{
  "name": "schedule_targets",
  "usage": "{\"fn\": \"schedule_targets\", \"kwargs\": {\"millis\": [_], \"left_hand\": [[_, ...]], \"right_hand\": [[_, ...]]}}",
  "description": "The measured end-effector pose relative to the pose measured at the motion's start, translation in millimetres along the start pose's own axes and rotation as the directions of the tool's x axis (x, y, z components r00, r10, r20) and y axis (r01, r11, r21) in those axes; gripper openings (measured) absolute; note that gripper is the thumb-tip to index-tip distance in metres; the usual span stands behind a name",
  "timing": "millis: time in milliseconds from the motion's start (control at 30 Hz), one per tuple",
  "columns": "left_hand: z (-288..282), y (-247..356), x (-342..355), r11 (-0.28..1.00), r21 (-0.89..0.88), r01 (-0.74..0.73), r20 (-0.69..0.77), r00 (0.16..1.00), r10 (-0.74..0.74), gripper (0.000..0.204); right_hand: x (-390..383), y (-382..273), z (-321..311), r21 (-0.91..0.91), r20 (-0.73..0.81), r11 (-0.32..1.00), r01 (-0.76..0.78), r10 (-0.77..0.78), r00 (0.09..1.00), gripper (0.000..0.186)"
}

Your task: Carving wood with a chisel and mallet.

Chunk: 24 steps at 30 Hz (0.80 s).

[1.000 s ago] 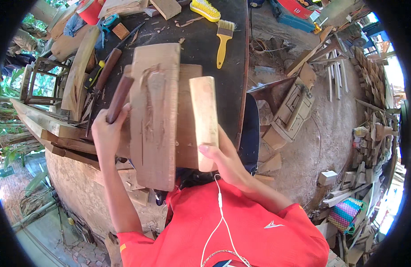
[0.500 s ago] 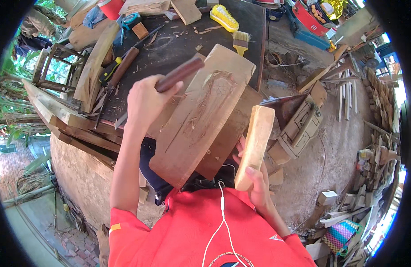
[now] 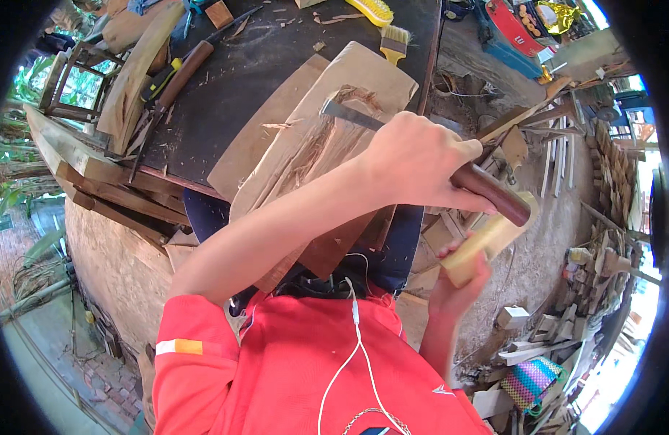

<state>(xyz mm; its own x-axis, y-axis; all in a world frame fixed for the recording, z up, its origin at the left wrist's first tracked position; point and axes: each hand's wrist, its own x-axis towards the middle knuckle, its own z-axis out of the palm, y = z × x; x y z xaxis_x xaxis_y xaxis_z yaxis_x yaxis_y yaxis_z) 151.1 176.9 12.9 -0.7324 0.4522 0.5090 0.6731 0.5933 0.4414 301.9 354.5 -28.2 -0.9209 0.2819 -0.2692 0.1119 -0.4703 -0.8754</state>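
My left hand (image 3: pixel 421 163) is closed around a chisel with a dark brown wooden handle (image 3: pixel 497 199). Its flat metal blade (image 3: pixel 349 114) points left, over the rough hollow near the far end of a thick wooden board (image 3: pixel 378 69). Whether the tip touches the wood I cannot tell. Off the board's right side, my right hand (image 3: pixel 461 279) grips a pale squared wooden block (image 3: pixel 479 250) from below. The chisel's handle end overlaps the block in view; contact is unclear. My left forearm hides part of the board, which lies tilted across the table edge near my lap.
Under the board is the dark table (image 3: pixel 240 80), strewn with shavings. A paintbrush (image 3: pixel 395 45) and a yellow brush (image 3: pixel 374 11) lie at its far side. Another brown-handled tool (image 3: pixel 186 72) rests at the left. Scrap wood (image 3: pixel 559 330) is piled on the right.
My left hand has swung right across the board with the chisel, whose blade now points left. The block in my right hand has moved right and tilted. The view has shifted slightly.
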Motion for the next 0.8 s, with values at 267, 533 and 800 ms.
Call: {"fn": "schedule_targets", "kwargs": {"millis": [267,533,800], "left_hand": [[17.8,-17.0,-2.0,0.989,-0.074,-0.131,0.032,0.99,0.134,0.062],[16.1,-20.7,-6.0,0.987,-0.043,-0.153,0.102,0.982,0.157,0.062],[14.8,-19.5,-8.4,0.983,-0.066,-0.173,0.084,0.98,0.178,0.063]], "right_hand": [[-5.0,-0.4,-12.5,0.003,-0.107,0.999,0.037,-0.036,0.994,0.048],[-14.9,17.5,-11.3,-0.033,0.002,0.999,-0.027,0.027,1.0,0.052],[-15.3,21.4,-12.5,-0.072,0.022,0.997,-0.032,0.034,0.999,0.053]]}}
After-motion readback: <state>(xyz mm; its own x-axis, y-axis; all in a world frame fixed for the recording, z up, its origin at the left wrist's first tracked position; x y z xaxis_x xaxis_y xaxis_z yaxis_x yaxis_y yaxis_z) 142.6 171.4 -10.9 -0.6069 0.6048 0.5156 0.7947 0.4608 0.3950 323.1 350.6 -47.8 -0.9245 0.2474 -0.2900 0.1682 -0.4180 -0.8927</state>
